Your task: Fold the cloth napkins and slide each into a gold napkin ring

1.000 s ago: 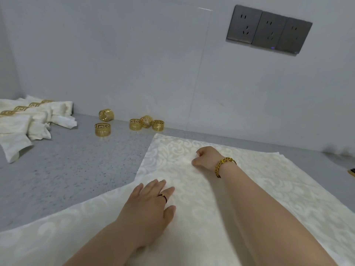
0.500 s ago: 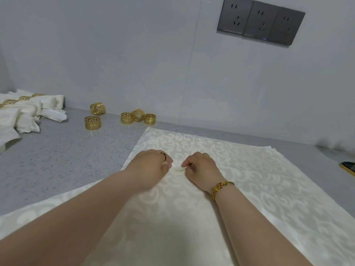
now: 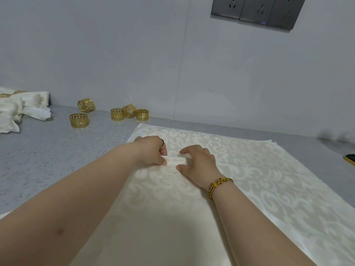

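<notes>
A large cream damask napkin (image 3: pixel 249 169) lies spread flat on the grey counter (image 3: pixel 48 160). Near its middle, my left hand (image 3: pixel 151 150) and my right hand (image 3: pixel 197 162) pinch up a small raised fold of the cloth (image 3: pixel 175 160) between them. Several gold napkin rings stand loose by the wall: one (image 3: pixel 79 120) nearest, one (image 3: pixel 86 105) behind it, and a cluster of three (image 3: pixel 129 112). At the far left lie folded napkins in gold rings (image 3: pixel 17 106).
A white wall with a grey socket panel (image 3: pixel 257 12) rises right behind the counter. A dark, yellow-edged object (image 3: pixel 349 159) sits at the right edge of the view.
My left hand lifted from lying flat on the near cloth and came up beside my right hand. Both now pinch a small fold at the napkin's middle, raised slightly more than half a second ago.
</notes>
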### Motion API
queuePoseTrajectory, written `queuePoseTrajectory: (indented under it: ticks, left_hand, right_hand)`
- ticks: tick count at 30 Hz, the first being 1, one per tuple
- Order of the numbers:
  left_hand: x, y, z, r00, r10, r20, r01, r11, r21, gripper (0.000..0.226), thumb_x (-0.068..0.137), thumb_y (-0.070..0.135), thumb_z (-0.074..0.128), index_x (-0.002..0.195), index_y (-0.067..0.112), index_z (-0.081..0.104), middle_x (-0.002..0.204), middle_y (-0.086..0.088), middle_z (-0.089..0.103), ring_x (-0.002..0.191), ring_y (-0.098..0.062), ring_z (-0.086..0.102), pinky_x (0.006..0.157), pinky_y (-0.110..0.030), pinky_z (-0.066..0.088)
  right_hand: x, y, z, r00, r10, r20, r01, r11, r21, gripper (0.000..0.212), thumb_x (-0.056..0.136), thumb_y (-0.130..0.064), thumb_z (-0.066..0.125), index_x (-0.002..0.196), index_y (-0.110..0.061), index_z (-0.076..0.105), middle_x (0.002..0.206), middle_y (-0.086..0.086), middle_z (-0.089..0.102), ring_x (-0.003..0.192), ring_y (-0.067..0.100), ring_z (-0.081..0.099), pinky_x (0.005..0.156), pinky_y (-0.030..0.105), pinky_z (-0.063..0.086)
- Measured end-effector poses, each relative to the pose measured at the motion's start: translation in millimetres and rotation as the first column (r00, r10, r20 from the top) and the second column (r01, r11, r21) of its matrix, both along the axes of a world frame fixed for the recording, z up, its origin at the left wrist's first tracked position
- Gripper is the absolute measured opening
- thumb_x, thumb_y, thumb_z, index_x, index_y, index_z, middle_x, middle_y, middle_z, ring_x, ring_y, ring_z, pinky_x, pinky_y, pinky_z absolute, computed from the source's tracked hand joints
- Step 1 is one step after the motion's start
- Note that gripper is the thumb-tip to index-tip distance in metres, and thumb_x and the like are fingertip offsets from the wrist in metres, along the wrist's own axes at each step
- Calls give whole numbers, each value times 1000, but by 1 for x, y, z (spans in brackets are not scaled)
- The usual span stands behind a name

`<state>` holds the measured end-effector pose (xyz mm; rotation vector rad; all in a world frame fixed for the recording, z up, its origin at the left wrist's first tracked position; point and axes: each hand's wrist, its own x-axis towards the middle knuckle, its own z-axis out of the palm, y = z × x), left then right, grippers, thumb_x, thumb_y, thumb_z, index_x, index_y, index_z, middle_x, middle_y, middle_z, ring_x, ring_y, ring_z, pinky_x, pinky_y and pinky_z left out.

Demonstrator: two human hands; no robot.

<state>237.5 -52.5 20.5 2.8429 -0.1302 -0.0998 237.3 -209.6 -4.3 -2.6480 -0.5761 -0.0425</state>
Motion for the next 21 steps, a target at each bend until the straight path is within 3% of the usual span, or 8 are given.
queuePoseTrajectory:
  ticks: [3, 6, 8, 11, 15, 21]
  left_hand:
    - [-2, -1, 1, 996, -63, 60, 58, 995, 76, 18, 86, 28, 60, 102, 19, 59, 84, 12, 47, 94, -13, 49, 81, -22, 24]
    - [-10, 0, -2, 972, -123, 202, 101, 988, 116, 4, 86, 26, 57, 87, 26, 53, 86, 10, 50, 104, -15, 50, 82, -18, 21]
    - [-19, 0, -2, 943, -140, 303, 106, 987, 124, 6, 86, 24, 54, 90, 25, 59, 85, 9, 53, 103, -15, 50, 86, -18, 20]
    - [-29, 2, -8, 886, -217, 409, 116, 959, 259, 16, 88, 20, 48, 96, 21, 62, 93, 7, 62, 101, -12, 50, 101, -18, 9]
    - [-45, 0, -21, 808, -292, 512, 195, 952, 235, 22, 78, 8, 50, 85, 18, 68, 84, 4, 67, 93, -18, 57, 96, -19, 14]
    - [-51, 0, -19, 871, -298, 391, 203, 942, 267, 35, 90, 13, 42, 113, 27, 64, 116, 13, 61, 112, -9, 47, 97, -16, 18]
  right_hand:
    - [4, 0, 4, 995, -19, -94, 23, 999, 41, 46, 86, -29, 58, 130, -24, 44, 126, -4, 51, 124, 18, 33, 100, 28, 21]
    - [3, 5, 8, 998, 15, -60, -15, 1000, 10, 19, 86, -22, 56, 105, -26, 56, 93, -10, 56, 112, 17, 39, 89, 27, 20]
    - [-2, 7, 10, 999, 44, 7, -44, 999, -21, 12, 85, -14, 52, 88, -25, 51, 76, -14, 47, 99, 15, 39, 79, 26, 16]
    - [-10, 6, 11, 978, 114, 175, -90, 986, -144, 16, 82, -6, 47, 82, -23, 45, 81, -7, 49, 89, 15, 36, 70, 27, 11]
    - [-25, 2, 10, 938, 196, 286, -123, 959, -255, 25, 81, -1, 43, 86, -24, 52, 92, -1, 57, 89, 17, 37, 73, 27, 14]
    - [-35, -5, 11, 944, 233, 234, -148, 932, -330, 29, 87, -10, 43, 105, -22, 63, 107, -1, 60, 104, 20, 43, 82, 27, 19]
